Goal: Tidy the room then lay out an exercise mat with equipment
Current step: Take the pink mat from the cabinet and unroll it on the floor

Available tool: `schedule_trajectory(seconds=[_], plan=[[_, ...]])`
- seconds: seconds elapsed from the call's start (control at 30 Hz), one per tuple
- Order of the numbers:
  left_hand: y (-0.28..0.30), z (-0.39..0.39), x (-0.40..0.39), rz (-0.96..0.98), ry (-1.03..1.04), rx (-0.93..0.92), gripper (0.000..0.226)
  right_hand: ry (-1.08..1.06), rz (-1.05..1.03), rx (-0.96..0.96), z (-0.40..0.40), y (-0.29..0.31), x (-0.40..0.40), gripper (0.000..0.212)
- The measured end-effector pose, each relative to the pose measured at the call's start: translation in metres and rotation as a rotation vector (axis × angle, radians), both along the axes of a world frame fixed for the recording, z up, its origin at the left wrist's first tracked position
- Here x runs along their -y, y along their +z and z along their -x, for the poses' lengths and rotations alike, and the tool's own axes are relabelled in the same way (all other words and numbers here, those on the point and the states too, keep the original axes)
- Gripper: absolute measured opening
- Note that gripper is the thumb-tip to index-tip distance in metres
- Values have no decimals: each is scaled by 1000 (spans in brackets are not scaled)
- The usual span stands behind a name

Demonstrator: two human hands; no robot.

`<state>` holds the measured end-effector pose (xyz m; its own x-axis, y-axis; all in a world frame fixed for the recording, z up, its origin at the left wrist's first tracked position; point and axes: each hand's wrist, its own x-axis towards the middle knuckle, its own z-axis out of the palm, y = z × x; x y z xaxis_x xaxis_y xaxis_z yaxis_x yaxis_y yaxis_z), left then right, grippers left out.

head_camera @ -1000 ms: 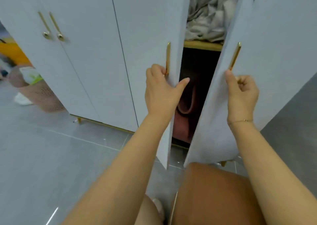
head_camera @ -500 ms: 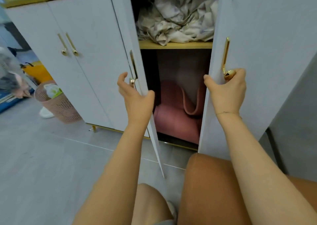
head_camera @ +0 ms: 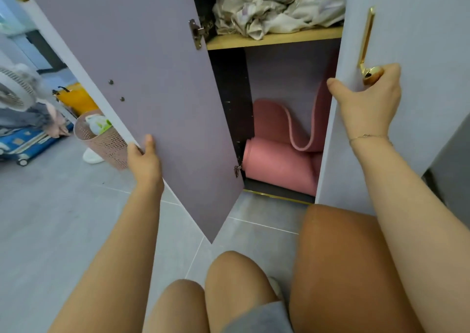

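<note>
At the far left we see a white round fan (head_camera: pixel 14 88), a yellow bag (head_camera: pixel 76 101) behind it on the grey tiled floor (head_camera: pixel 50 218), and a pink perforated plastic basket (head_camera: pixel 104 142) standing just beside the open left cabinet door (head_camera: pixel 152 78), a pale lilac panel swung wide toward us. Our left hand (head_camera: pixel 145 158) grips that door's lower outer edge, thumb on the inner face and fingers curled round behind it. Inside the cabinet, a crumpled pale cloth bundle (head_camera: pixel 274 4) lies on the yellow wooden shelf (head_camera: pixel 274 39). Below the shelf, in the bottom compartment, sits the pink rolled exercise mat (head_camera: pixel 277 165), lying on its side with a loose end (head_camera: pixel 300 129) curling up against the back wall, partly hidden by the right door. Our right hand (head_camera: pixel 366 96) holds the edge of the white right cabinet door (head_camera: pixel 419 53), thumb wrapped on the inner edge and fingers curled round the lower knob of the long gold handle (head_camera: pixel 366 42). Our bare knees fill the bottom of the view.
</note>
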<state>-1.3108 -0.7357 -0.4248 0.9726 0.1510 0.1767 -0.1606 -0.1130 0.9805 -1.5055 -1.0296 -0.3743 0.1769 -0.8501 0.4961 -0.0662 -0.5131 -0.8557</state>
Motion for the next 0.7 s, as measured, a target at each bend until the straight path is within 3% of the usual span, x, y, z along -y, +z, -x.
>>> schedule_trajectory(seconds=[0.1,0.17,0.23,0.33,0.4,0.6,0.7], plan=[[-21,13,7,-44,-22,-67,11,22,3,6,1,-1,1,53],[-24,38,16,39,33,-91,48,69,-9,26,2,0,0,47],[-15,80,32,113,15,-134,65,172,-132,116,5,2,-3,37],[-1,144,67,113,-350,-262,64,387,-415,324,20,8,-4,33],[8,168,91,87,-590,-287,55,519,-510,360,36,9,-3,39],[30,212,164,123,-951,-258,38,710,-481,233,104,6,11,66],[24,238,181,64,-1135,-326,34,727,-459,212,138,3,21,68]])
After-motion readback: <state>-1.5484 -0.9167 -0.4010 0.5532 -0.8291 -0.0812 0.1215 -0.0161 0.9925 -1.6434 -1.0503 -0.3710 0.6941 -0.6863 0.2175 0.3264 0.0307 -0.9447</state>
